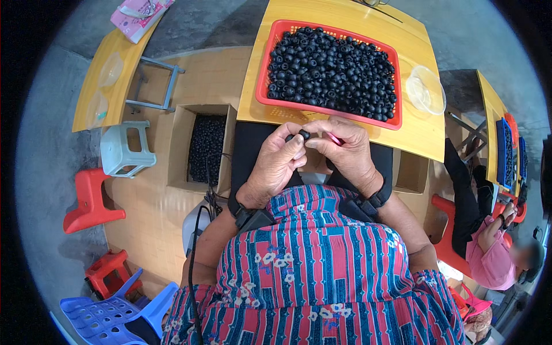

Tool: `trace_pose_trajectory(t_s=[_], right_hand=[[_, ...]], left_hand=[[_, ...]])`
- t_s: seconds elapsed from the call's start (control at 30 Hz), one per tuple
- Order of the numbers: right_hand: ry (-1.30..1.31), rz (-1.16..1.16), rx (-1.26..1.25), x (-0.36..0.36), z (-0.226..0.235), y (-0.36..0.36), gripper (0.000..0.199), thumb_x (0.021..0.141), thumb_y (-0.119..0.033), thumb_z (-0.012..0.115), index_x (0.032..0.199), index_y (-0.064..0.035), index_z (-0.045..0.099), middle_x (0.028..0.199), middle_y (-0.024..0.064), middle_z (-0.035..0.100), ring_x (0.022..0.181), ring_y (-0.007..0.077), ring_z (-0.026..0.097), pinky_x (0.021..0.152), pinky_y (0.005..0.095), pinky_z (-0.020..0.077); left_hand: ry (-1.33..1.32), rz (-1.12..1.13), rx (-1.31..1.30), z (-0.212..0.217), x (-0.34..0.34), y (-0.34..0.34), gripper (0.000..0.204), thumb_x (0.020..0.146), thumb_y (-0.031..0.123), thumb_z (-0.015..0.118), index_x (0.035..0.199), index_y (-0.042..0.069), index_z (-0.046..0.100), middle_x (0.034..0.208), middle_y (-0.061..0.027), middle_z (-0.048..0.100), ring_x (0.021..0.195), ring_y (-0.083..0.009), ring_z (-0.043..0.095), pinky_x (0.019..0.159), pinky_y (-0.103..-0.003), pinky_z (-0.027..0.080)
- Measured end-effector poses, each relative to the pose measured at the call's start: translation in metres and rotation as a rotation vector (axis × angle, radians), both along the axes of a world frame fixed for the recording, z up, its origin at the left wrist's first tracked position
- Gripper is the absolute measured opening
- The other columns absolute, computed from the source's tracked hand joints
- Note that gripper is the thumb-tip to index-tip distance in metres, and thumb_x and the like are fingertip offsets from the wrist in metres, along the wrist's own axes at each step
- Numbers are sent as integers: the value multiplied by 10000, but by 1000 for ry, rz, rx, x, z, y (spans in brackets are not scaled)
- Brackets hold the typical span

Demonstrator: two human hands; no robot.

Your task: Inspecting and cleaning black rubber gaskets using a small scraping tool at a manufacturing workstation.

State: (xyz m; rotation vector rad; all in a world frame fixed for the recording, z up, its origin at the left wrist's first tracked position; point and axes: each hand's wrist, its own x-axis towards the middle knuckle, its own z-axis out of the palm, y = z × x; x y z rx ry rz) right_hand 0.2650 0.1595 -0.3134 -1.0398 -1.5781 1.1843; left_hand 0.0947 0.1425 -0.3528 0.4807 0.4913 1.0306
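Observation:
Just past the near edge of the yellow table, my two hands meet. My left hand [275,162] pinches a small black round piece [304,134] between thumb and fingers, and another dark piece shows beside it. A slim pink stick-like tool [333,138] is gripped in my right hand [352,150], whose fingertips reach the black piece; the tool's tip is hidden. Beyond my hands a red plastic basket [319,109] holds a heap of the same black round pieces [330,72], several with a hole in the top.
A clear plastic tub [424,91] stands right of the basket. On the floor at left, a cardboard box [178,146] holds more black pieces, near a pale stool [127,148] and a red stool [92,201]. At far right a person in pink [489,259] sits by blue trays [506,152].

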Motion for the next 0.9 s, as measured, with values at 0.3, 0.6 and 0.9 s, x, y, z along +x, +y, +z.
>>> trace_pose_trajectory(t_s=[0.3,0.6,0.9], right_hand=[[-183,-113,193,3,5,3,238,734,-47,751,971,-57,729,722,54,609,652,125,578,585,247,439],[-230,-100,281,24,35,13,190,734,-89,727,924,-94,716,767,88,655,717,232,647,636,308,487],[-544,-359,393,44,56,63,170,742,-48,658,899,-91,705,809,121,630,743,329,620,659,392,504]], left_hand=[[-33,21,-131,12,14,2,127,977,196,550,1064,104,533,836,64,450,670,-28,375,600,-182,344],[-59,59,-173,41,32,11,121,979,187,537,1074,111,542,877,46,486,699,-41,395,607,-191,354],[-138,18,-63,42,10,24,180,989,215,464,1090,70,502,995,-55,527,755,-104,469,599,-210,381]])
